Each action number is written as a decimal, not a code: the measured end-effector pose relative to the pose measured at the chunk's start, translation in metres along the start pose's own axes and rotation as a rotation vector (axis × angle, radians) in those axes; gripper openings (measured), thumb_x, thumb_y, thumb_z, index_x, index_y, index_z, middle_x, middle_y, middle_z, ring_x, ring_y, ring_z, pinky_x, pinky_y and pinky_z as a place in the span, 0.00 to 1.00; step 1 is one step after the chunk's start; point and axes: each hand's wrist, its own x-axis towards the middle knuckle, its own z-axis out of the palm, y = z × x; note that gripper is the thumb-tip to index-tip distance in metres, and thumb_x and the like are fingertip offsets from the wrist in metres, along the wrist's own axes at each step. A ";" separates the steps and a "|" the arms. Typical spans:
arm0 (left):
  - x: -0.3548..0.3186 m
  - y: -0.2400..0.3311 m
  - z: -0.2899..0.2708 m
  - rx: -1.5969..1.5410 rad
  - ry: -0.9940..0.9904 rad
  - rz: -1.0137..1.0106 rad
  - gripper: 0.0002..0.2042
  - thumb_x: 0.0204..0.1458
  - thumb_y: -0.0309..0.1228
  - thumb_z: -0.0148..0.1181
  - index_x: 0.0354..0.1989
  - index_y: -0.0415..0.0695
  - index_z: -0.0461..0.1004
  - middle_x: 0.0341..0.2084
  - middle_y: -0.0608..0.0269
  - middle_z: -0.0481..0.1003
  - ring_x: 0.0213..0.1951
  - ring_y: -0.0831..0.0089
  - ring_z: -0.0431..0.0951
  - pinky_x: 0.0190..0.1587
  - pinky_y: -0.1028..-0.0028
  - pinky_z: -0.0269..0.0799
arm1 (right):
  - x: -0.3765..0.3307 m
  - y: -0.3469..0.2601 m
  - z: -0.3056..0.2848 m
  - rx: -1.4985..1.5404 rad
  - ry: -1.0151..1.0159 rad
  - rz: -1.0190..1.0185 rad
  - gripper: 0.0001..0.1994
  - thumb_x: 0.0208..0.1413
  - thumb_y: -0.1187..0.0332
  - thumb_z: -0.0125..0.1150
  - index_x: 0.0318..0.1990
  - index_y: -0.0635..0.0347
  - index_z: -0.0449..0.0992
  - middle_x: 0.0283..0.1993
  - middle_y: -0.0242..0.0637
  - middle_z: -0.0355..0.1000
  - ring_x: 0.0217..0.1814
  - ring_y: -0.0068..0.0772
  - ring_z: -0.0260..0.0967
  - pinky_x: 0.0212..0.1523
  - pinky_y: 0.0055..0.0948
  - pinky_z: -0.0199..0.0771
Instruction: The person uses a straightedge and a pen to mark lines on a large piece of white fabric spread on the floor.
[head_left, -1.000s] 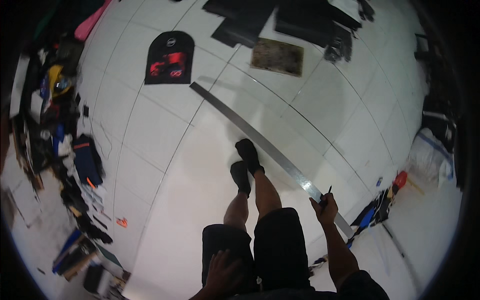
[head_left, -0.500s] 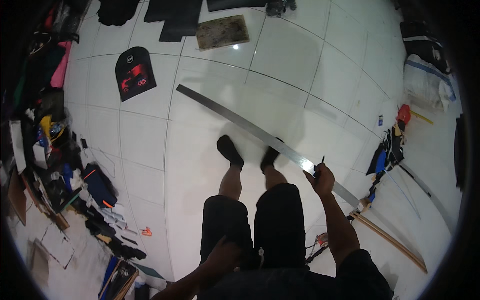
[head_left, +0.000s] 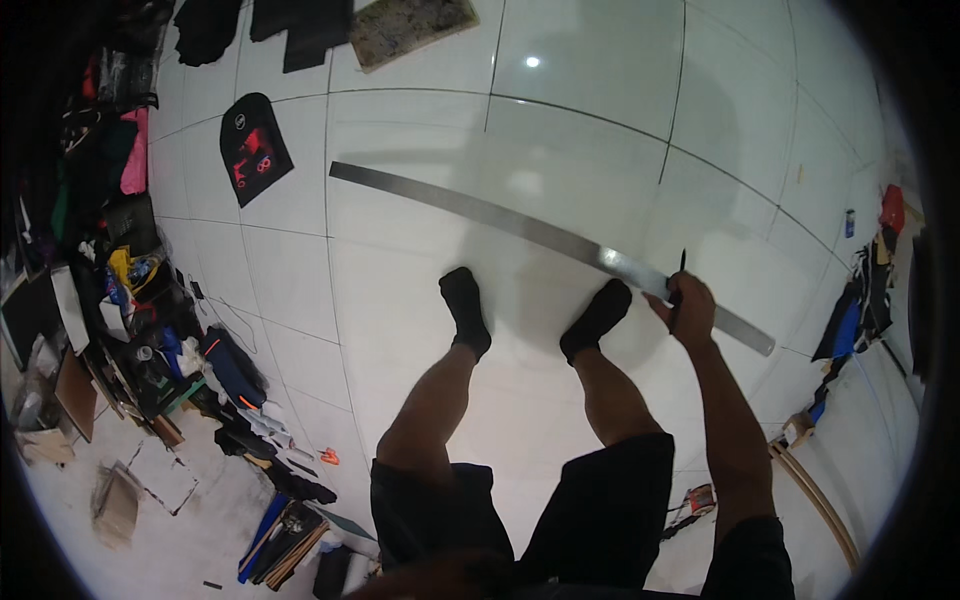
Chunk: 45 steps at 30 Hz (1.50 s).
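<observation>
In hand (head_left: 694, 312): straightedge (head_left: 480, 212), apparently one pen (head_left: 683, 261).

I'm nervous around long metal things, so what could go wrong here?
The right hand grips the long metal strip nearer one end, so the far end might dip or swing. If it slipped, it could hit the socked right foot close by. The dark pen-like object in the same hand may loosen the grip.
</observation>
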 end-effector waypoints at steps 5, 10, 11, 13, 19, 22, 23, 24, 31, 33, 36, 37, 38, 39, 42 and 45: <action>0.191 0.021 -0.183 0.204 0.496 0.329 0.16 0.60 0.29 0.53 0.55 0.36 0.70 0.41 0.61 0.76 0.45 0.71 0.77 0.50 0.71 0.71 | 0.022 0.076 0.050 -0.039 0.013 -0.035 0.21 0.39 0.64 0.79 0.31 0.58 0.67 0.24 0.36 0.66 0.27 0.43 0.66 0.32 0.39 0.66; 0.371 -0.008 -0.320 0.320 0.923 0.403 0.20 0.58 0.36 0.65 0.54 0.38 0.72 0.44 0.56 0.76 0.45 0.68 0.77 0.50 0.70 0.73 | 0.019 0.129 0.110 -0.080 -0.005 -0.005 0.21 0.41 0.65 0.78 0.33 0.59 0.67 0.29 0.39 0.66 0.33 0.47 0.64 0.36 0.42 0.65; 0.396 -0.016 -0.335 0.369 0.963 0.392 0.22 0.57 0.38 0.66 0.54 0.38 0.72 0.48 0.53 0.75 0.47 0.65 0.76 0.51 0.68 0.73 | 0.014 0.146 0.123 -0.082 -0.003 -0.011 0.21 0.40 0.65 0.78 0.34 0.59 0.67 0.31 0.40 0.65 0.36 0.48 0.63 0.38 0.42 0.64; 0.428 -0.029 -0.371 0.630 1.034 0.383 0.29 0.54 0.44 0.68 0.58 0.37 0.69 0.53 0.45 0.71 0.56 0.52 0.72 0.59 0.60 0.69 | 0.018 0.156 0.153 -0.034 0.043 0.007 0.20 0.40 0.64 0.77 0.33 0.59 0.68 0.30 0.38 0.65 0.36 0.46 0.64 0.38 0.41 0.63; 0.476 -0.017 -0.422 0.684 1.091 0.413 0.37 0.52 0.49 0.67 0.64 0.36 0.62 0.60 0.40 0.65 0.63 0.47 0.65 0.64 0.56 0.64 | 0.019 0.189 0.179 0.031 0.109 -0.006 0.22 0.38 0.68 0.78 0.34 0.60 0.67 0.31 0.39 0.63 0.35 0.45 0.61 0.37 0.38 0.64; 0.482 -0.001 -0.457 0.598 1.110 0.400 0.44 0.50 0.54 0.67 0.66 0.33 0.58 0.65 0.36 0.59 0.68 0.46 0.57 0.67 0.55 0.60 | 0.033 0.194 0.176 0.025 0.142 -0.023 0.24 0.36 0.68 0.80 0.36 0.60 0.66 0.32 0.39 0.63 0.36 0.44 0.61 0.38 0.37 0.64; 0.485 0.002 -0.468 0.597 1.133 0.423 0.44 0.50 0.54 0.67 0.66 0.33 0.58 0.65 0.36 0.59 0.68 0.46 0.57 0.67 0.55 0.60 | 0.036 0.195 0.177 0.052 0.170 -0.027 0.25 0.34 0.66 0.81 0.36 0.59 0.67 0.33 0.38 0.64 0.37 0.44 0.62 0.39 0.38 0.64; 0.488 0.003 -0.477 0.585 1.169 0.396 0.47 0.49 0.55 0.68 0.67 0.32 0.56 0.66 0.35 0.57 0.68 0.45 0.56 0.68 0.54 0.59 | 0.039 0.192 0.177 0.053 0.187 -0.038 0.25 0.34 0.66 0.81 0.36 0.59 0.67 0.33 0.38 0.64 0.37 0.44 0.62 0.39 0.38 0.64; 0.514 0.030 -0.482 0.430 1.202 0.448 0.57 0.45 0.59 0.69 0.72 0.32 0.44 0.68 0.28 0.47 0.70 0.39 0.50 0.69 0.52 0.55 | 0.049 0.179 0.166 -0.031 0.054 0.071 0.26 0.34 0.66 0.82 0.37 0.59 0.67 0.34 0.39 0.66 0.39 0.46 0.63 0.41 0.41 0.65; 0.513 0.027 -0.488 0.451 1.211 0.495 0.56 0.46 0.59 0.68 0.72 0.33 0.44 0.69 0.29 0.46 0.71 0.40 0.48 0.69 0.53 0.55 | 0.051 0.177 0.167 -0.055 0.043 0.070 0.26 0.35 0.66 0.82 0.37 0.59 0.68 0.34 0.40 0.66 0.40 0.47 0.63 0.40 0.41 0.65; 0.517 0.029 -0.484 0.427 1.196 0.450 0.54 0.47 0.58 0.68 0.72 0.35 0.46 0.70 0.33 0.46 0.72 0.43 0.48 0.70 0.54 0.55 | 0.055 0.182 0.164 -0.101 0.079 0.056 0.26 0.33 0.67 0.82 0.36 0.60 0.67 0.34 0.41 0.66 0.39 0.47 0.63 0.40 0.41 0.65; 0.518 0.032 -0.482 0.422 1.192 0.453 0.54 0.47 0.58 0.68 0.72 0.35 0.46 0.70 0.33 0.46 0.72 0.43 0.48 0.70 0.54 0.55 | 0.058 0.186 0.162 -0.088 0.081 0.092 0.26 0.32 0.68 0.82 0.36 0.60 0.67 0.34 0.41 0.66 0.38 0.47 0.63 0.40 0.41 0.65; 0.517 0.031 -0.482 0.434 1.209 0.444 0.53 0.47 0.58 0.68 0.72 0.35 0.47 0.70 0.35 0.46 0.72 0.45 0.48 0.70 0.54 0.55 | 0.062 0.184 0.163 -0.069 0.080 0.126 0.26 0.32 0.69 0.82 0.35 0.60 0.67 0.34 0.41 0.66 0.37 0.47 0.63 0.40 0.41 0.65; 0.516 0.031 -0.482 0.447 1.225 0.436 0.52 0.47 0.57 0.68 0.72 0.36 0.47 0.71 0.37 0.47 0.72 0.46 0.48 0.69 0.54 0.56 | 0.066 0.181 0.163 -0.070 0.078 0.125 0.26 0.32 0.69 0.82 0.35 0.60 0.67 0.34 0.41 0.66 0.37 0.47 0.63 0.40 0.41 0.65; 0.515 0.031 -0.484 0.479 1.245 0.376 0.52 0.48 0.57 0.67 0.71 0.37 0.48 0.72 0.40 0.47 0.72 0.47 0.48 0.69 0.55 0.56 | 0.073 0.180 0.164 -0.011 0.164 -0.012 0.27 0.32 0.74 0.81 0.34 0.62 0.63 0.31 0.42 0.61 0.31 0.46 0.59 0.34 0.39 0.65; 0.514 0.034 -0.484 0.495 1.258 0.381 0.51 0.48 0.57 0.67 0.71 0.36 0.49 0.71 0.40 0.47 0.72 0.47 0.50 0.69 0.55 0.57 | 0.075 0.171 0.161 -0.093 0.191 -0.085 0.27 0.29 0.71 0.82 0.34 0.61 0.65 0.32 0.42 0.63 0.35 0.49 0.62 0.38 0.42 0.65</action>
